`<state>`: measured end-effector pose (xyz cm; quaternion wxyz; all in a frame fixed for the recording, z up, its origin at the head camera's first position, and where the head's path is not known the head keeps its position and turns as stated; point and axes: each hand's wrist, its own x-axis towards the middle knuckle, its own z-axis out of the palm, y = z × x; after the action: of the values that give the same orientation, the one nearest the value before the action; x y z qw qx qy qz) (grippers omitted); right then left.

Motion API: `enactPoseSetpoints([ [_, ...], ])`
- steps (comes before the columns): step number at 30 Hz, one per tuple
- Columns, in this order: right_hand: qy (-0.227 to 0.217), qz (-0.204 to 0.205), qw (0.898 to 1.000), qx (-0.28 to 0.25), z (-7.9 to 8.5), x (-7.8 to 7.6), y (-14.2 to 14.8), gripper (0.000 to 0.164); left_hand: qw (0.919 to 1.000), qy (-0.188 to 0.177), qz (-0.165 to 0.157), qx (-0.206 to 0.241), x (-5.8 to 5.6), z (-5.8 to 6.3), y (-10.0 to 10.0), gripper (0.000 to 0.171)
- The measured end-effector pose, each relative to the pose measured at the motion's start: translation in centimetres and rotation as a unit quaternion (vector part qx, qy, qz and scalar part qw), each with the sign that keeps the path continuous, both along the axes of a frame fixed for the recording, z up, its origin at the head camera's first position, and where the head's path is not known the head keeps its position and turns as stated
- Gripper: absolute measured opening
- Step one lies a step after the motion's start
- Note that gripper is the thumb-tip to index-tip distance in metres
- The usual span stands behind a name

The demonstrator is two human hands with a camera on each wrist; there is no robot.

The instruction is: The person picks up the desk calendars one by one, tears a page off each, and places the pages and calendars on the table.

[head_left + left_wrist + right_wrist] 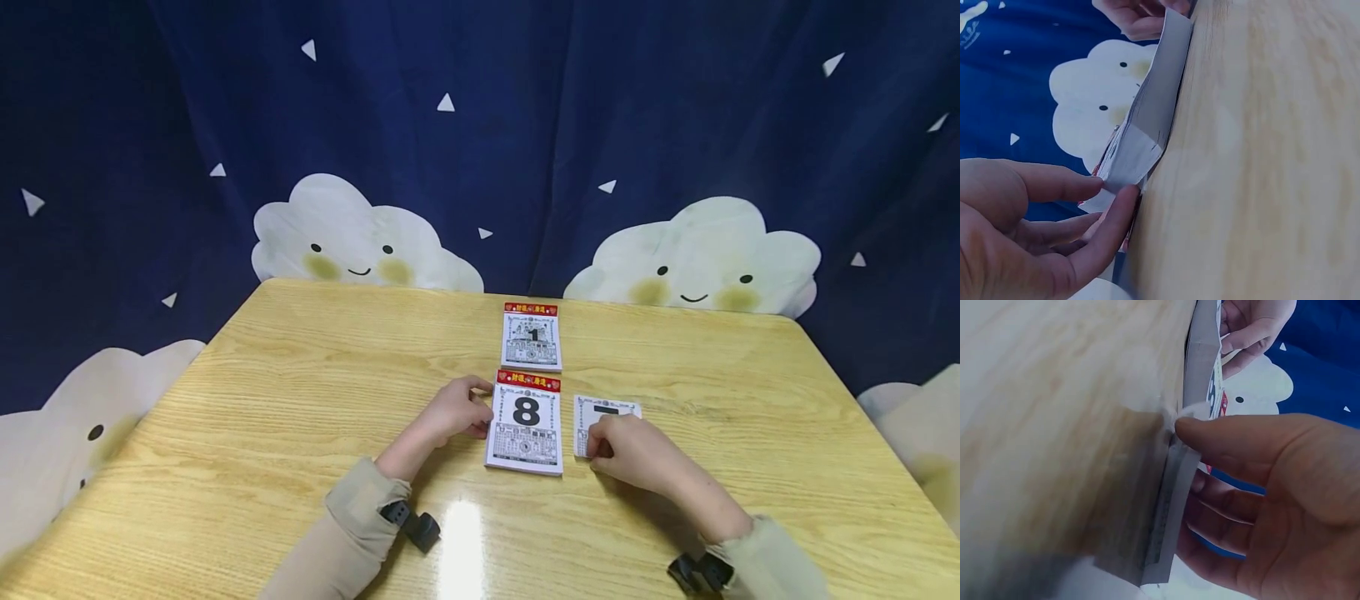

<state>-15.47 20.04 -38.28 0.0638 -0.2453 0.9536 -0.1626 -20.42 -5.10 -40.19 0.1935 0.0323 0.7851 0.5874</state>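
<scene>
A tear-off calendar (527, 446) with a red header and a large 8 lies on the wooden table. At its left edge is my left hand (448, 408); the left wrist view shows thumb and fingers holding the side of the thick page block (1157, 87). To the right lies a loose calendar sheet (584, 421), its number mostly covered by my right hand (633, 450). That hand pinches the sheet near its lower part, and the paper (1175, 500) bends upward from the table in the right wrist view.
Behind the calendar, almost touching its top, lies a second tear-off calendar (532, 354) showing a 1. The wooden table (300, 383) backs onto a dark blue curtain (510, 125) with clouds and white triangles. Black straps with small devices sit on both wrists.
</scene>
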Motion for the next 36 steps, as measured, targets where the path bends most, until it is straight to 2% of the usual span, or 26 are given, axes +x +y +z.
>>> enactPoseSetpoints([
  [9, 0.001, 0.044, 0.999, 0.009, 0.0, -0.2, 0.4, 0.02, 0.9997, -0.021, -0.004, 0.015, -0.2, 0.3, -0.3, 0.048],
  [14, -0.012, 0.044, 0.999, -0.01, 0.5, -0.6, 0.7, 0.016, 0.9999, -0.014, -0.004, -0.006, -0.9, 0.7, -0.5, 0.042],
  [18, -0.018, 0.012, 0.999, -0.033, 0.8, -1.8, 0.7, 0.012, 0.9997, 0.004, 0.009, -0.022, -1.9, 0.7, -0.6, 0.039],
  [23, -0.018, -0.029, 0.997, -0.065, 0.6, -4.4, 0.7, 0.002, 0.9993, 0.014, 0.032, -0.014, -3.1, 0.5, -0.2, 0.038],
  [26, -0.025, -0.067, 0.994, -0.088, 0.4, -6.1, 0.6, 0.008, 0.9982, 0.029, 0.052, -0.011, -3.6, 0.3, 0.3, 0.038],
  [30, -0.055, -0.128, 0.984, -0.112, 0.2, -7.9, 0.1, 0.018, 0.9961, 0.047, 0.075, -0.007, -4.2, 0.2, 1.1, 0.041],
  [36, -0.102, -0.208, 0.961, -0.154, 0.1, -9.7, -1.3, 0.033, 0.9948, 0.036, 0.095, 0.01, -4.9, 0.3, 2.0, 0.045],
])
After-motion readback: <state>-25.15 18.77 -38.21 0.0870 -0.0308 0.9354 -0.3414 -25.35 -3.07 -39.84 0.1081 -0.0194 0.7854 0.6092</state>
